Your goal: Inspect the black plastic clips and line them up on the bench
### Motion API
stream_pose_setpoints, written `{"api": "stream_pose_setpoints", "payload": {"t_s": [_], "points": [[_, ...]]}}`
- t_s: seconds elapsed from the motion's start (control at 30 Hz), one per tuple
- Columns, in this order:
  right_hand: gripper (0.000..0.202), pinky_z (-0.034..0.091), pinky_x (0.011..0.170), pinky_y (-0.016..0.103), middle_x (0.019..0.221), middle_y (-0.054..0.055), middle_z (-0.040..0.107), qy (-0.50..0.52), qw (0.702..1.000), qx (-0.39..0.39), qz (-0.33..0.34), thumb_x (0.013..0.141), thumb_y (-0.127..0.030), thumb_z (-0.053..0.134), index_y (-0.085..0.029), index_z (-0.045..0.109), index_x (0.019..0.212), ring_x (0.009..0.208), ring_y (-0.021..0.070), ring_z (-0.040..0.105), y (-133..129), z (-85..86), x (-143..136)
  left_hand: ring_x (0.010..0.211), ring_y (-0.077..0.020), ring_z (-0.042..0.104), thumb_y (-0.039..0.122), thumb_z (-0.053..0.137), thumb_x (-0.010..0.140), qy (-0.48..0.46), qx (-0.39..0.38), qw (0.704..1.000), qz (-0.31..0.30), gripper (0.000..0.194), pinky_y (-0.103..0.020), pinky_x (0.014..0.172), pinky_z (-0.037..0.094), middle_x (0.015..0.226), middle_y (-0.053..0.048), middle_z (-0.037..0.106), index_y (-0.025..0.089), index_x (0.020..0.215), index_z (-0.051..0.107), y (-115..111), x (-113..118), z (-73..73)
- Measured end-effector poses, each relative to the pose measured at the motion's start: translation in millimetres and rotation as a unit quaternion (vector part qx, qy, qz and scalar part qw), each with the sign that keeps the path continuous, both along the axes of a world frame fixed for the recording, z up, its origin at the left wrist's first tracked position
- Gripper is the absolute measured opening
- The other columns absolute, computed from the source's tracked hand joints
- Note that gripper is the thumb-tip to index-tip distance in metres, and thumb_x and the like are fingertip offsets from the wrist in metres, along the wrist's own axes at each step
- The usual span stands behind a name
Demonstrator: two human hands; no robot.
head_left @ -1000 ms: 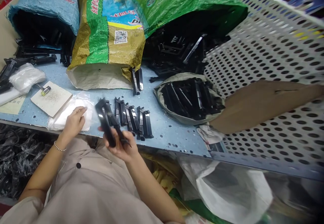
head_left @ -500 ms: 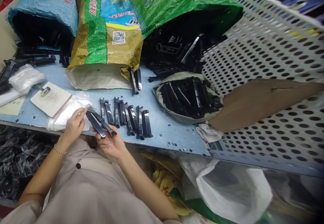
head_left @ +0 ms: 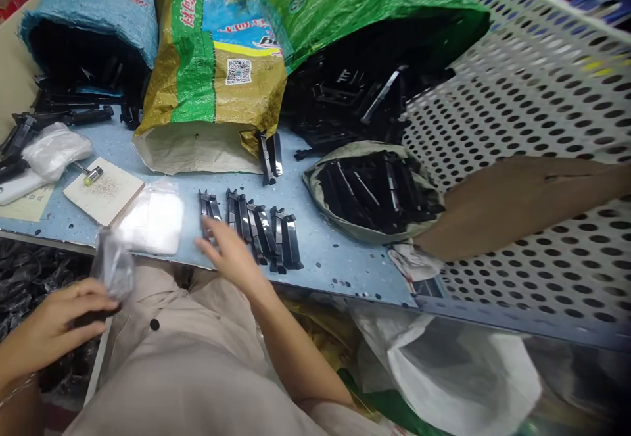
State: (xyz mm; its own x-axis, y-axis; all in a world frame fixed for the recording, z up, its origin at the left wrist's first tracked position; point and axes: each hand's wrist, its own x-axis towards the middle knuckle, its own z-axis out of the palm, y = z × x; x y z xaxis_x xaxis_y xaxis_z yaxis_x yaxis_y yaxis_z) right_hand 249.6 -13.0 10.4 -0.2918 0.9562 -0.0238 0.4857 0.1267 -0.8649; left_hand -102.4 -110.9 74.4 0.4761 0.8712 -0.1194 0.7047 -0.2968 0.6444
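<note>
My left hand (head_left: 62,321) is off the table's front edge at the left, its fingers closed on the end of a clear plastic bag with dark contents (head_left: 116,268). The bag is smeared by motion, and its lower end is hidden in my fingers. Over the front of the table my right hand (head_left: 231,257) is open, fingers apart, holding nothing. It is nearest to a pair of long black plastic parts (head_left: 210,206) and hides their lower half. To its right, several more black plastic parts (head_left: 261,229) lie in a row. A stack of clear plastic bags (head_left: 160,219) lies between my hands.
Woven sacks in blue (head_left: 98,5), gold (head_left: 197,87) and green (head_left: 389,8) stand along the back. A smaller sack (head_left: 340,222) of black parts and a perforated white panel (head_left: 542,193) are on the right. A small board (head_left: 111,189) lies at the left.
My hands have parted. The left has swung down and left with the bagged black parts; the right has let go of them and moved over the row.
</note>
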Motion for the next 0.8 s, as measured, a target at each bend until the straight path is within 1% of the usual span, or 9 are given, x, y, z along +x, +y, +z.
{"api": "stream_pose_setpoints", "payload": {"t_s": [0.07,0.17,0.23,0.3,0.4,0.47,0.6,0.7,0.8], "points": [[0.040,0.046,0.092,0.047,0.117,0.021,0.062,-0.197,0.976,0.047,-0.084,0.093,-0.032,0.059,-0.013,0.057,0.128,0.107,0.0333,0.056,17,-9.8,6,0.107,-0.0238,0.070,0.040,0.061,0.088,0.063,-0.078,0.995,0.025,0.027,-0.033,0.093,0.057,0.117,-0.004,0.072,0.038,0.112,0.074,-12,-41,-11.6],[0.038,0.047,0.086,0.040,0.112,0.023,0.063,-0.384,0.921,0.014,-0.065,0.094,-0.025,0.054,-0.005,0.053,0.127,0.105,0.0329,0.058,31,-18.7,4,0.109,-0.0284,0.069,0.037,0.056,0.088,0.199,-0.176,0.957,0.114,0.029,-0.039,0.097,0.054,0.116,-0.009,0.073,0.025,0.106,0.076,-13,-76,-57.7],[0.039,0.048,0.082,0.036,0.115,0.021,0.064,-0.422,0.905,-0.015,-0.047,0.096,-0.022,0.049,-0.005,0.050,0.131,0.104,0.0305,0.061,34,-18.2,2,0.112,-0.0333,0.068,0.027,0.056,0.084,0.286,-0.202,0.918,0.185,0.034,-0.045,0.100,0.051,0.120,-0.016,0.071,0.016,0.110,0.073,-4,-77,-88.0],[0.038,0.048,0.082,0.034,0.116,0.020,0.065,-0.418,0.907,-0.039,-0.042,0.096,-0.022,0.048,-0.008,0.050,0.132,0.105,0.0295,0.063,35,-16.0,4,0.113,-0.0345,0.066,0.025,0.056,0.084,0.264,-0.185,0.921,0.220,0.037,-0.048,0.101,0.049,0.123,-0.018,0.070,0.012,0.115,0.070,10,-59,-103.9],[0.038,0.048,0.087,0.037,0.117,0.018,0.067,-0.321,0.944,-0.057,-0.055,0.095,-0.025,0.050,-0.012,0.055,0.131,0.106,0.0293,0.064,35,-19.6,11,0.103,-0.0254,0.069,0.035,0.053,0.092,0.009,-0.119,0.972,0.205,0.036,-0.039,0.095,0.053,0.115,-0.011,0.072,0.018,0.121,0.065,40,3,-100.7],[0.041,0.049,0.089,0.038,0.115,0.014,0.068,-0.178,0.978,-0.071,-0.080,0.093,-0.030,0.053,-0.015,0.056,0.131,0.103,0.0269,0.065,34,-28.3,14,0.091,-0.0200,0.069,0.037,0.050,0.096,-0.132,-0.043,0.970,0.198,0.033,-0.034,0.086,0.056,0.108,-0.008,0.071,0.019,0.120,0.062,67,57,-93.5],[0.045,0.052,0.086,0.036,0.105,0.008,0.070,0.155,0.974,-0.128,-0.108,0.086,-0.039,0.061,-0.020,0.061,0.127,0.096,0.0217,0.065,28,-44.8,12,0.101,-0.0264,0.062,0.029,0.066,0.088,-0.019,0.160,0.965,0.206,0.017,-0.041,0.090,0.051,0.109,-0.015,0.063,0.014,0.096,0.066,120,135,-95.7],[0.042,0.052,0.084,0.033,0.100,0.005,0.071,0.281,0.939,-0.158,-0.116,0.080,-0.043,0.070,-0.022,0.067,0.116,0.093,0.0196,0.064,21,-43.6,13,0.094,-0.0246,0.062,0.021,0.059,0.091,0.022,0.152,0.969,0.195,0.012,-0.039,0.086,0.050,0.098,-0.012,0.064,0.015,0.083,0.065,141,140,-104.4],[0.032,0.051,0.066,0.027,0.086,0.003,0.069,0.347,0.906,-0.212,-0.120,0.076,-0.043,0.076,-0.021,0.071,0.098,0.075,0.0154,0.061,17,-36.2,13,0.086,-0.0192,0.062,0.018,0.062,0.086,-0.111,0.090,0.966,0.214,0.010,-0.033,0.081,0.049,0.092,-0.006,0.064,0.017,0.077,0.067,147,118,-107.3]]}}
